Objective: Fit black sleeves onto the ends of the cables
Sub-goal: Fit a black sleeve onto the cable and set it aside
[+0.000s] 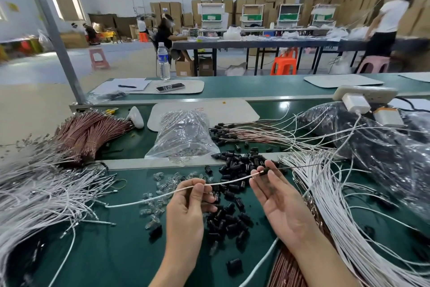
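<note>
My left hand (pixel 188 203) pinches a thin white cable (pixel 228 182) between thumb and fingers above the green bench. The cable runs up and right to my right hand (pixel 277 191), whose thumb and fingertips pinch a small black sleeve (pixel 264 172) sitting on the cable's end. A dark thin wire tip sticks out to the right past the sleeve. Beneath both hands lies a loose pile of black sleeves (pixel 235 196).
White cable bundles lie at left (pixel 41 196) and right (pixel 344 198). Brown cable bundles (pixel 90 133) sit far left. A clear bag (pixel 183 135), sleeved cables (pixel 253 135), a black bag (pixel 384 147) and clear small parts (pixel 158 196) surround the work spot.
</note>
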Tool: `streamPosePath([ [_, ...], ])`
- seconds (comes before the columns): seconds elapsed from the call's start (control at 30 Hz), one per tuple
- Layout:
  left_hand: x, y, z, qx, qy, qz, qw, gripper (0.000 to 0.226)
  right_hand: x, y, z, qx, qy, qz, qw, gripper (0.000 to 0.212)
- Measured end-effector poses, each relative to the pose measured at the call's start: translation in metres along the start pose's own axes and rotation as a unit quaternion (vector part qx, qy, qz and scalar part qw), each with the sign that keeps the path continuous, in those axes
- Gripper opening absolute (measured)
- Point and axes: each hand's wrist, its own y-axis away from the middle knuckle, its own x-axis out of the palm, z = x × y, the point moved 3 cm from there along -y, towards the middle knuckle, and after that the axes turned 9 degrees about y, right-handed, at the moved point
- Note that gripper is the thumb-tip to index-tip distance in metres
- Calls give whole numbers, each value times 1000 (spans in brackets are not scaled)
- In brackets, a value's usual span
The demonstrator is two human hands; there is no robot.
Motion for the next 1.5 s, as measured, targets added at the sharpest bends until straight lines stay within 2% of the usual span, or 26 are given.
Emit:
streamPosePath([
  [0.4,-3,0,0,11,-8,-22,1000,16,3,1,0,6,15,26,1000,31],
  [0.8,-1,5,-5,31,8,-6,999,15,10,5,-7,36,42,61,997,32],
  [0.93,5,9,-4,40,-28,41,998,11,17,9,-19,42,125,95,987,37],
  [1.07,9,13,-1,50,-60,61,995,9,24,11,-28,24,232,106,967,27],
  [1.1,9,14,-2,50,-64,62,995,9,24,11,-29,18,253,109,961,30],
  [1.2,11,15,-4,41,-64,76,994,8,21,10,-32,6,286,111,952,59],
  [1.3,14,16,-4,23,-54,93,994,9,19,9,-32,0,298,102,949,66],
  [1.4,10,14,-7,31,-48,74,996,9,18,8,-30,-7,297,87,951,61],
  [1.5,4,10,-10,38,-28,45,998,12,18,8,-24,-6,272,72,960,42],
])
